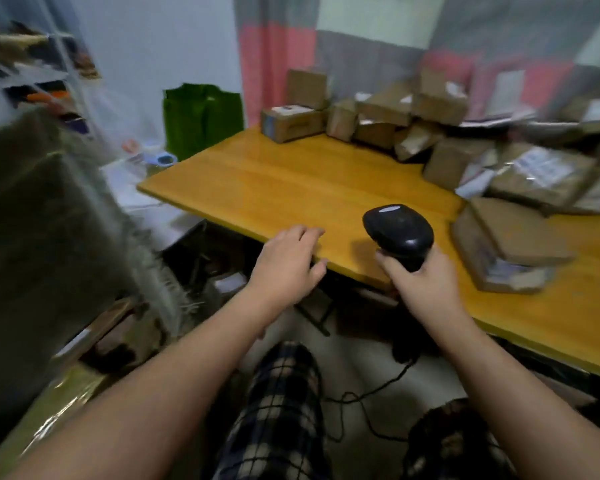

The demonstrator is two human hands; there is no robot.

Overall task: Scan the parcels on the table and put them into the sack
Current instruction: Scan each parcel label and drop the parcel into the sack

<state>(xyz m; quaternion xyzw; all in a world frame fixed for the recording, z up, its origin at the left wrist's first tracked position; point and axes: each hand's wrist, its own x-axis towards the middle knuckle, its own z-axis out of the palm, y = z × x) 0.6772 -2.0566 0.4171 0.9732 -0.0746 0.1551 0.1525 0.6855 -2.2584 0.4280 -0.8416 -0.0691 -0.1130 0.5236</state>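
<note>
Our left hand [286,266] reaches forward, palm down, to the near edge of the yellow wooden table [291,181]. Its fingers are loosely spread and nearly straight and hold nothing. The fingertips lie over the table's edge, though we cannot tell whether they rest on the wood. Our right hand [426,285] is raised beside it, fingers and thumb wrapped round the handle of a black scanner [399,230]. The scanner's head stands upright above the tabletop and tips away from us. Its dark cable [361,400] trails down to the floor between our knees, past the plaid trousers [281,410].

The parcels [465,140], brown cardboard boxes with pale labels, lie heaped along the far and right side of the table. The nearest parcel [510,244] sits just right of the scanner, apart from both hands. The stretch of tabletop in front of our left hand is bare wood.

The sack [49,220], dark grey with a frayed pale edge, stands at our left, off the table and blurred. Beyond the table's far left corner a green bag [201,116] stands against the wall.
</note>
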